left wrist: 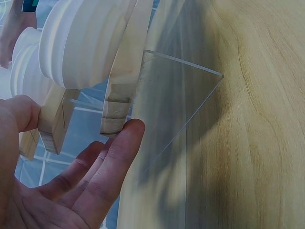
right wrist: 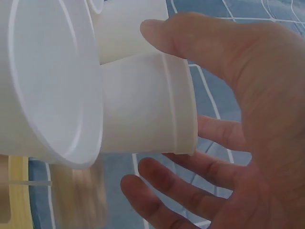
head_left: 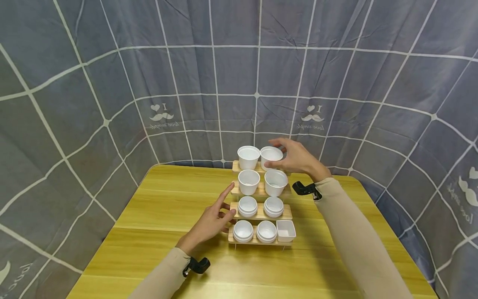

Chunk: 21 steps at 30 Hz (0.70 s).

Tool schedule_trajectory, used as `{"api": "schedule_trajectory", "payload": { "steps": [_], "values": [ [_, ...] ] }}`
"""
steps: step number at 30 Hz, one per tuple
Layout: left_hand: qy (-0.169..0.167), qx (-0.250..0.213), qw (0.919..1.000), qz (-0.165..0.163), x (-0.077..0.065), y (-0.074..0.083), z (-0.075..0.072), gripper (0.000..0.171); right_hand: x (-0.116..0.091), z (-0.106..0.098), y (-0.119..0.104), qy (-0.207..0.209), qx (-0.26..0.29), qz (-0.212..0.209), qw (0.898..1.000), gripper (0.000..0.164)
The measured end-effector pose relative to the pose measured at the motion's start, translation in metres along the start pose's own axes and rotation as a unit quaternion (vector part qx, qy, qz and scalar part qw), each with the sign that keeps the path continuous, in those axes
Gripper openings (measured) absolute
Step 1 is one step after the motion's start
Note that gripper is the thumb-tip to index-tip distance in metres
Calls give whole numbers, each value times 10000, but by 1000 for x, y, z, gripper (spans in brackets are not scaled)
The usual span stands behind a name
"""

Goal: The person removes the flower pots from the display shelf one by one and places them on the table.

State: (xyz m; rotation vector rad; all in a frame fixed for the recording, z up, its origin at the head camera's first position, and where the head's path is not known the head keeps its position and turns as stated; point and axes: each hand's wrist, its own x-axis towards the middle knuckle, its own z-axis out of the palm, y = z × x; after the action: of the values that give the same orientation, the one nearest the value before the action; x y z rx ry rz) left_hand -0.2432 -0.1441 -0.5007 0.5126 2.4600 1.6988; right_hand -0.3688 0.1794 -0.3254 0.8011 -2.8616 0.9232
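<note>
My right hand (head_left: 295, 158) holds a white plastic cup (head_left: 271, 153) at the back right of a tiered wooden stand (head_left: 260, 212). Its thumb lies on the near side and its fingers pass behind the rim; in the right wrist view, the outer fingers are spread clear of the cup. At the stand's left side is my left hand (head_left: 210, 222), its fingers extended. Up close in the left wrist view, a fingertip (left wrist: 133, 128) touches one plank's end and the thumb is against another plank. Another tall cup (head_left: 248, 158) stands beside the held one.
Two more deep cups, including one at right (head_left: 276, 182), occupy the tier below. Lower tiers carry several low round bowls (head_left: 243, 231) and a square white dish (head_left: 286, 231). Clear thin legs support the stand on the wooden table (head_left: 149, 224). A grey checked curtain (head_left: 239, 70) surrounds it.
</note>
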Motion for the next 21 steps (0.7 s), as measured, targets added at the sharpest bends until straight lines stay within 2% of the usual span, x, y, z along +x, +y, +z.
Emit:
{"api": "schedule_trajectory", "payload": {
  "steps": [21],
  "values": [
    [34, 12, 10000, 15, 0, 1, 1, 83, 1, 2, 3, 173, 47, 9, 9998, 76]
  ]
}}
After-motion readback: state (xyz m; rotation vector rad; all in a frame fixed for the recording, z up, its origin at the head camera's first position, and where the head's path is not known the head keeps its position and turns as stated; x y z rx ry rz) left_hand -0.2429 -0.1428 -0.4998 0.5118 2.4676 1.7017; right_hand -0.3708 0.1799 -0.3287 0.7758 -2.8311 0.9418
